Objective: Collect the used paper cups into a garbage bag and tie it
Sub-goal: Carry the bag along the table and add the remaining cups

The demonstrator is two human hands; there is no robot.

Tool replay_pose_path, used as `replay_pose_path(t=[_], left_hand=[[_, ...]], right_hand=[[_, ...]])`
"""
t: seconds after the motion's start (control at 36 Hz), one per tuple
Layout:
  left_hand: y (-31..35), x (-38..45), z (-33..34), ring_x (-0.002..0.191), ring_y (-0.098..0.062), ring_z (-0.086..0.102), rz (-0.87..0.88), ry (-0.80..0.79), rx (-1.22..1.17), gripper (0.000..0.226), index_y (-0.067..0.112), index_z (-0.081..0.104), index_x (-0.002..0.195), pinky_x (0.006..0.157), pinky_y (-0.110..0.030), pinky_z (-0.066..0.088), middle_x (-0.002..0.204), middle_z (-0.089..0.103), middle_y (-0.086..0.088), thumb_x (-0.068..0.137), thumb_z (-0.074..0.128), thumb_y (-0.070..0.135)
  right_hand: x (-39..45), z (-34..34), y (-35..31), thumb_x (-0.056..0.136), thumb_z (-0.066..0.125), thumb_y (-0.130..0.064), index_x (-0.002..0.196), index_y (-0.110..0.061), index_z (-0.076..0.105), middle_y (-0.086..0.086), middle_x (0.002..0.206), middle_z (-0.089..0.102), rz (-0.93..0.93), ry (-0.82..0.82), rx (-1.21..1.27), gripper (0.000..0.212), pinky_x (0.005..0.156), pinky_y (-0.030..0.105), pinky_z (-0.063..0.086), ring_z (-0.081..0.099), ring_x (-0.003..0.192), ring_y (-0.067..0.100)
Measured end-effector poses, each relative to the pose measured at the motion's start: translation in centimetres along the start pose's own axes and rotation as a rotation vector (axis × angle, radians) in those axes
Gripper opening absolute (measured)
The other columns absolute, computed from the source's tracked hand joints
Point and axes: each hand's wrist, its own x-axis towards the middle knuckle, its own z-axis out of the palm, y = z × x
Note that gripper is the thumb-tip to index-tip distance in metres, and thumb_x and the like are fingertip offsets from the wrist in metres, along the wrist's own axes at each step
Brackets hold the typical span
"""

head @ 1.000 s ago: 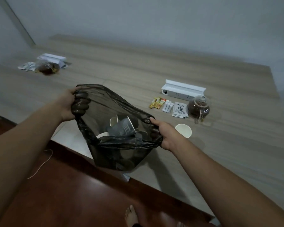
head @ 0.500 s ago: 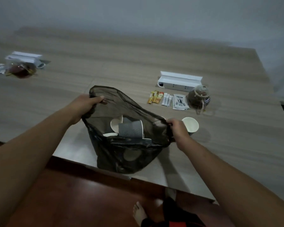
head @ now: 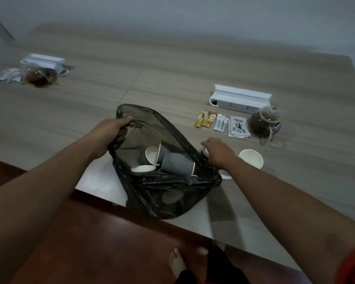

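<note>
A black garbage bag (head: 168, 193) hangs at the table's near edge with its mouth open. Inside lie several paper cups, among them a grey rippled one (head: 177, 166). My left hand (head: 111, 130) grips the bag's far-left rim and holds it up. My right hand (head: 217, 152) is off the bag, just right of its mouth. Its fingers reach over the white rim of a cup (head: 204, 152) that is mostly hidden beneath them. Another white paper cup (head: 251, 160) stands upright on the table to the right. A white edge (head: 225, 174) shows under my right wrist.
A glass teapot (head: 264, 121), tea sachets (head: 238, 128), sugar sticks (head: 206, 119) and a white power strip box (head: 240, 98) lie behind the cups. A second teapot (head: 39, 76) and white box (head: 43, 61) sit far left. Red-brown floor and my bare foot (head: 177, 263) are below the table edge.
My right hand has let go of the bag's right rim and moved right and up to a cup beside it. That side of the bag has slumped. My left hand still holds the rim.
</note>
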Motion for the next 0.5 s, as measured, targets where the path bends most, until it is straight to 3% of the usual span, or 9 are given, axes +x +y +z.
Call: replay_pose_path(t=[0.06, 0.11, 0.22, 0.31, 0.36, 0.42, 0.44, 0.5], left_hand=[[0.2, 0.2, 0.5, 0.042, -0.015, 0.049, -0.009, 0.006, 0.007, 0.029, 0.015, 0.065, 0.078, 0.046, -0.020, 0.032, 0.055, 0.056, -0.002, 0.087, 0.067, 0.043], [0.6, 0.3, 1.0, 0.037, -0.013, 0.049, -0.016, 0.009, 0.026, 0.029, 0.015, 0.064, 0.077, 0.041, -0.016, 0.031, 0.050, 0.057, 0.002, 0.088, 0.066, 0.042], [1.2, 0.4, 1.2, 0.045, -0.016, 0.034, -0.020, -0.044, 0.045, 0.046, 0.019, 0.068, 0.052, 0.046, -0.023, 0.019, 0.053, 0.042, 0.000, 0.091, 0.062, 0.044], [1.4, 0.8, 1.0, 0.047, -0.015, 0.028, -0.029, -0.087, 0.052, 0.051, 0.021, 0.071, 0.049, 0.049, -0.026, 0.016, 0.055, 0.035, 0.001, 0.093, 0.058, 0.043], [1.4, 1.2, 0.7, 0.038, -0.013, 0.026, -0.032, -0.101, 0.047, 0.045, 0.017, 0.062, 0.057, 0.042, -0.020, 0.016, 0.048, 0.032, 0.003, 0.094, 0.057, 0.042], [1.5, 1.5, 0.5, 0.035, -0.012, 0.022, -0.028, -0.149, 0.030, 0.030, 0.013, 0.061, 0.089, 0.036, -0.017, 0.016, 0.047, 0.028, 0.005, 0.095, 0.054, 0.043], [1.4, 1.7, 0.4, 0.036, -0.012, 0.020, -0.029, -0.174, 0.018, 0.030, 0.015, 0.060, 0.106, 0.035, -0.018, 0.016, 0.047, 0.027, 0.005, 0.096, 0.052, 0.042], [1.5, 1.7, 0.4, 0.035, -0.011, 0.019, -0.021, -0.211, 0.012, 0.033, 0.017, 0.058, 0.118, 0.034, -0.017, 0.015, 0.045, 0.027, 0.005, 0.098, 0.049, 0.041]], right_hand=[[-0.2, -0.3, 0.0, 0.082, 0.065, -0.014, 0.140, -0.020, 0.045, 0.008, 0.138, 0.044, 0.023, 0.097, 0.062, 0.063, 0.104, 0.045, 0.041, 0.038, 0.130, 0.029], [-0.8, -1.4, 0.1, 0.080, 0.071, -0.026, 0.134, -0.016, 0.053, 0.010, 0.132, 0.050, 0.108, 0.282, 0.188, 0.057, 0.099, 0.041, 0.042, 0.045, 0.125, 0.029], [-2.9, -5.1, -0.6, 0.074, 0.070, -0.043, 0.118, -0.017, 0.063, 0.007, 0.118, 0.061, 0.315, 0.648, 0.634, 0.052, 0.095, 0.042, 0.048, 0.056, 0.111, 0.024], [-5.0, -7.3, -2.8, 0.076, 0.067, -0.048, 0.097, -0.023, 0.067, -0.004, 0.096, 0.067, 0.276, 0.794, 1.038, 0.033, 0.086, 0.044, 0.053, 0.062, 0.091, 0.015], [-6.3, -7.6, -5.2, 0.076, 0.064, -0.050, 0.089, -0.024, 0.066, -0.005, 0.088, 0.065, 0.144, 0.802, 1.141, 0.029, 0.077, 0.045, 0.053, 0.060, 0.082, 0.015], [-7.1, -6.5, -7.7, 0.077, 0.062, -0.051, 0.089, -0.024, 0.065, -0.003, 0.087, 0.063, 0.001, 0.729, 1.129, 0.029, 0.071, 0.040, 0.050, 0.058, 0.079, 0.017], [-7.1, -5.6, -8.8, 0.077, 0.061, -0.051, 0.093, -0.023, 0.065, -0.002, 0.090, 0.063, -0.059, 0.670, 1.074, 0.032, 0.072, 0.037, 0.050, 0.059, 0.081, 0.018], [-6.6, -3.8, -10.9, 0.080, 0.065, -0.050, 0.105, -0.019, 0.065, -0.001, 0.098, 0.062, -0.116, 0.567, 0.880, 0.040, 0.078, 0.033, 0.052, 0.059, 0.088, 0.015]])
